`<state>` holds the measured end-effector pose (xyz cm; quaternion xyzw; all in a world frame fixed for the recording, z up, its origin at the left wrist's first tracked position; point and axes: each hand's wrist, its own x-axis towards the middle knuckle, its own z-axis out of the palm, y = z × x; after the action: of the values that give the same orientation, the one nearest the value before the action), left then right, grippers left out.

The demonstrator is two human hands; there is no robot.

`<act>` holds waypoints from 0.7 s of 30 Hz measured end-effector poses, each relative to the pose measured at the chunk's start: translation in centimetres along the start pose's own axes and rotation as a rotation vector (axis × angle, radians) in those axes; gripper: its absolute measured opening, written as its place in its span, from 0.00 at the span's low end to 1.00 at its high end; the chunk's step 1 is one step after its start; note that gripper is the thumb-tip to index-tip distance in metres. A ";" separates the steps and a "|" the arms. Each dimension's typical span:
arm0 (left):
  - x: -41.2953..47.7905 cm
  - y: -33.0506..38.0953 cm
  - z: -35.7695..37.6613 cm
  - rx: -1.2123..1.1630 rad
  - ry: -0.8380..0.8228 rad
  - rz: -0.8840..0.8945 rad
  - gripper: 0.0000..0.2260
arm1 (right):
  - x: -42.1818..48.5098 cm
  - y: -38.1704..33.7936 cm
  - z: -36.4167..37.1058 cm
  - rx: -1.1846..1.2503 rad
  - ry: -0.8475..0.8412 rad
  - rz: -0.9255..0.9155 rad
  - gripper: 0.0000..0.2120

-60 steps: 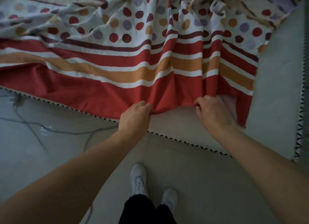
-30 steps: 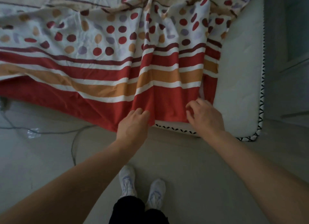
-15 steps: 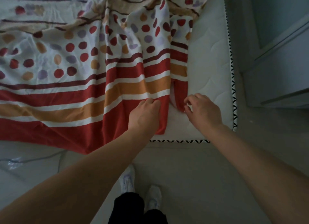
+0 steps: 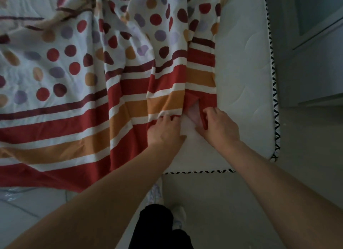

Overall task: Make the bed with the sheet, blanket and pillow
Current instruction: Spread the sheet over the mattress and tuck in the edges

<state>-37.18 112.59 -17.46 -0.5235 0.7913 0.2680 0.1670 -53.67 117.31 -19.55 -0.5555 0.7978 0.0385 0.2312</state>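
Note:
A sheet with red, orange and white stripes and coloured dots lies rumpled over a white mattress on the floor. Its right part is bunched into folds and stops short of the mattress's right side. My left hand grips the red hem where the folds gather. My right hand pinches the sheet's folded red corner just beside it, with a pale underside showing between the two hands. No pillow or blanket is in view.
The mattress has a black-and-white zigzag trim along its right and near edges. Pale furniture or a door stands right of it. A cable and clear plastic lie on the tiled floor at the left. My shoes are near the mattress edge.
I have stepped to the right along the mattress, and both hands have slid along the hem to the sheet's right corner, coming closer together. The right hand now pinches the corner.

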 end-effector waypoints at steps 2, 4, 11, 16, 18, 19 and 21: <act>1.1 -1.1 -0.2 -0.013 0.020 -0.053 0.27 | 0.9 0.0 0.3 0.009 0.007 0.021 0.18; 1.8 -1.5 -0.1 -0.041 0.023 -0.075 0.30 | 1.4 0.1 0.3 0.024 0.017 0.030 0.13; 3.0 -1.6 -0.2 -0.003 0.086 -0.057 0.11 | 1.7 1.5 0.0 0.077 0.067 0.030 0.05; 2.6 -0.4 -1.0 0.019 0.185 0.001 0.10 | 0.3 4.4 -0.7 0.098 0.094 0.041 0.06; 2.3 0.6 -0.9 0.022 0.232 0.016 0.14 | -0.5 6.0 -1.2 0.102 0.109 0.037 0.06; 2.1 1.3 -0.6 0.017 0.252 0.025 0.15 | -1.0 6.8 -1.4 0.099 0.113 0.036 0.06; 1.4 3.4 0.2 -0.008 0.246 0.032 0.19 | -2.2 8.8 -1.9 0.095 0.120 0.045 0.07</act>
<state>-40.91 112.74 -17.56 -0.5404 0.8130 0.2075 0.0620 -61.66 121.96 -18.67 -0.5272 0.8234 -0.0277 0.2081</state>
